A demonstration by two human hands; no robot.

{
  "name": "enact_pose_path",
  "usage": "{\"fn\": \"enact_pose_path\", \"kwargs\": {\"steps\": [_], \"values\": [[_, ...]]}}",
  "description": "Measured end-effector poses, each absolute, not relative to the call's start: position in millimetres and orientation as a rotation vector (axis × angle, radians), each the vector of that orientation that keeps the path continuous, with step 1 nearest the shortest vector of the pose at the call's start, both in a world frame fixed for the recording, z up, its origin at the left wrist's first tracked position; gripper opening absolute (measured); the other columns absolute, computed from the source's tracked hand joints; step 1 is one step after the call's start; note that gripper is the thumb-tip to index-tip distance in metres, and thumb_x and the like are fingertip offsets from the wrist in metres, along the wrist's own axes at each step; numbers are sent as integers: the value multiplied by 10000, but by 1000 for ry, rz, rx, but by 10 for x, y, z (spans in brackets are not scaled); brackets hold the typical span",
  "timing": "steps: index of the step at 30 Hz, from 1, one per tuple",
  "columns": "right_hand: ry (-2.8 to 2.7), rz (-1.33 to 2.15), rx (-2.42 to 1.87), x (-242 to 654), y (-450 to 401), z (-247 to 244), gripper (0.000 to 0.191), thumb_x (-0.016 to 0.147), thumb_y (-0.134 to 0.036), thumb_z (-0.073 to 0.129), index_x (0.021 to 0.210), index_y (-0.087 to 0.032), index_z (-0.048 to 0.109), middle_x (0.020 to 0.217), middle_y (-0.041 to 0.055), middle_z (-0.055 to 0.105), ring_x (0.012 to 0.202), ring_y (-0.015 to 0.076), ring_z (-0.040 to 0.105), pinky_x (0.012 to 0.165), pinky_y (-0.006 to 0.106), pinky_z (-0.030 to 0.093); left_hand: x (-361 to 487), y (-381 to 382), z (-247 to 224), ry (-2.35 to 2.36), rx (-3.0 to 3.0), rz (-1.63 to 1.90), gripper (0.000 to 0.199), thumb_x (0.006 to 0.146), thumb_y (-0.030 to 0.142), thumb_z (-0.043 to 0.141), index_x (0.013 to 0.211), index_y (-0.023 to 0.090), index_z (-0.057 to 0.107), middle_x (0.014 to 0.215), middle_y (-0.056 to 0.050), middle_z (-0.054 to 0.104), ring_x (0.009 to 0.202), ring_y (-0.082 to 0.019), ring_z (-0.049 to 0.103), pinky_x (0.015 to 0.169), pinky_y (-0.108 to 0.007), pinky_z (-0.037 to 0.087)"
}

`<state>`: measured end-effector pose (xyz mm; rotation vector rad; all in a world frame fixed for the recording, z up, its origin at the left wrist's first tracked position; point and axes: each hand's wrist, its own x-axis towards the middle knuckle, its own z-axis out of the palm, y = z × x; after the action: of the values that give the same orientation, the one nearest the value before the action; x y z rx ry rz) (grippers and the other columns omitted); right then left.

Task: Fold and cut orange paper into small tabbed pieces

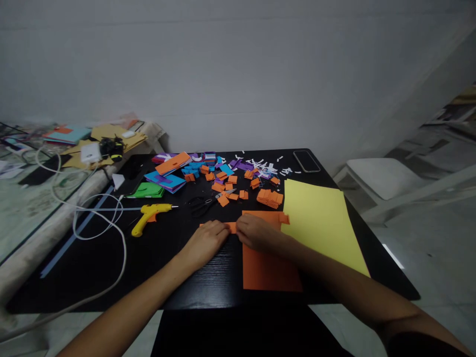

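Observation:
A narrow orange paper strip [232,227] lies on the black table, pressed between my two hands. My left hand [208,240] has its fingers closed over the strip's left part, and a bit of orange shows beyond it. My right hand [256,232] pinches the strip's right end, resting over the large orange sheet [269,270]. A small folded orange piece [284,218] sits at that sheet's upper right corner. Beyond the hands lie scissors [203,204] with black handles, several small folded orange pieces [223,200] and a stack of orange pieces [269,198].
Yellow sheets [322,223] lie at the right, a phone [306,161] behind them. A yellow glue gun [152,214] with a white cable [119,230] lies left. Green paper [147,190], blue and purple folded papers [167,181] and white scraps [262,166] cover the back.

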<state>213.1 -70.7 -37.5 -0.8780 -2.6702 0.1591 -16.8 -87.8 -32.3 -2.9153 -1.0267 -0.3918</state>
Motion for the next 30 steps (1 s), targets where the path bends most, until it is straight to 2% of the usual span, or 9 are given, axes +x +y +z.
{"fn": "enact_pose_path", "kwargs": {"steps": [13, 20, 24, 30], "values": [[-2735, 188, -877, 2103, -649, -308, 77, 915, -115, 679, 847, -96, 710, 849, 102, 676, 787, 209, 603, 753, 312, 521, -181, -904, -333, -981, -2905, -393, 190, 1008, 93, 525, 1091, 138, 690, 1026, -103, 716, 884, -235, 646, 805, -380, 521], [-2677, 208, -930, 2098, -670, -339, 127, 914, -115, 667, 810, -181, 696, 837, 87, 676, 776, 219, 597, 757, 313, 518, -176, -907, -339, -983, -2900, -393, 189, 1000, 85, 539, 1105, 131, 690, 1048, -105, 727, 902, -237, 660, 818, -379, 525], [-2689, 202, -896, 2106, -668, -359, 104, 926, -104, 660, 832, -141, 683, 839, 87, 666, 788, 211, 595, 765, 316, 518, -173, -914, -322, -1011, -2925, -393, 207, 1011, 91, 512, 1104, 142, 690, 1055, -109, 720, 898, -238, 651, 801, -380, 515], [-2722, 169, -872, 2111, -666, -373, 82, 920, -92, 664, 858, -143, 680, 862, 85, 671, 819, 218, 594, 761, 318, 511, -175, -915, -313, -1022, -2939, -395, 216, 1022, 107, 496, 1097, 144, 695, 1047, -107, 717, 890, -238, 643, 822, -391, 515]]}}
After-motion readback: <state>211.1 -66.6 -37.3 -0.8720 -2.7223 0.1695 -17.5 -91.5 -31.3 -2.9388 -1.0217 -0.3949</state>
